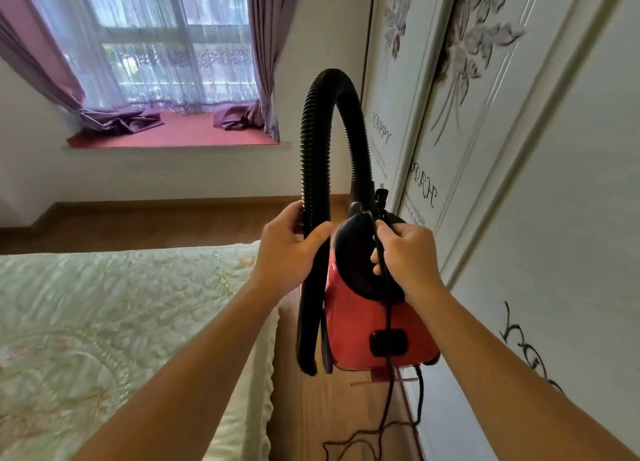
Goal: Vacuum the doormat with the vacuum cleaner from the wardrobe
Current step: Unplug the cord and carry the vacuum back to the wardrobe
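Wardrobe (519,149) on the right, bed (121,322) on the left, red vacuum cleaner (360,322) held in the air between them over the wood floor (311,419), black hose (311,131) arched above it, left hand (287,249) fingers curled round the hose, right hand (405,256) fingers clamping its black top and power cord (388,308).

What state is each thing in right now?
vacuum cleaner: lifted off the floor, carried by its handle.
hose: arched upward, gripped by left hand.
cord: trailing onto the floor.
right hand: grips handle and cord.
purple curtains: pulled aside.
sheer curtain: drawn across.
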Demonstrator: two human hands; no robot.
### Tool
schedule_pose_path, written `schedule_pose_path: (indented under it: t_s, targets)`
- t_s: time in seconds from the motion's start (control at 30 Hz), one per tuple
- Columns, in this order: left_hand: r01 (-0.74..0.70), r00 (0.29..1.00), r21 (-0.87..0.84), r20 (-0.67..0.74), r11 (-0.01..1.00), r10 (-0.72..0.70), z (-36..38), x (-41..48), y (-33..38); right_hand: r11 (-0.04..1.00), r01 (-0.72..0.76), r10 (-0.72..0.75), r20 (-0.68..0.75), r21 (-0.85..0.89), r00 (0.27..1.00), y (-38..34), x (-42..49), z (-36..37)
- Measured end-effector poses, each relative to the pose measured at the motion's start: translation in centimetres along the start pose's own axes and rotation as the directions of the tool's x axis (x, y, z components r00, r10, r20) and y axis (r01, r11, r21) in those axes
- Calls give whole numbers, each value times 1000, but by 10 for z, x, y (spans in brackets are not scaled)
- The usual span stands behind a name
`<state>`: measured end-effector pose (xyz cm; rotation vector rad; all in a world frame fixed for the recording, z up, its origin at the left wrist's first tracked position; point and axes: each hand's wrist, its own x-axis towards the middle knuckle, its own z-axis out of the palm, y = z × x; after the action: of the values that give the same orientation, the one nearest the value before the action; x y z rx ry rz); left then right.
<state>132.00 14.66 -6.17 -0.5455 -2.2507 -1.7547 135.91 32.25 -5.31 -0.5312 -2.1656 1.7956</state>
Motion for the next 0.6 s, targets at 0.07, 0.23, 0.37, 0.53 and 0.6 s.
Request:
schedule_pose_path:
  t_s: [0.07,0.23,0.37,0.53,0.6]
  targets:
    - [-6,1000,-17,4,1000,6,0,25,-8,1000,9,-10,-16,-2,1000,-4,23,9]
    - [15,999,-11,38,1000,-15,10,85,-37,1000,6,-5,-43,18,999,-10,86,27]
    - [34,999,16,34,999,-34,28,138,-63,999,-7,9,-46,39,999,-8,148,36]
    - [50,999,15,-2,999,-50,56,205,-89,998,-21,21,9,54,1000,-6,235,39]
    - [59,998,17,-17,998,-59,67,232,-96,993,-68,63,49,100,997,-8,267,40]
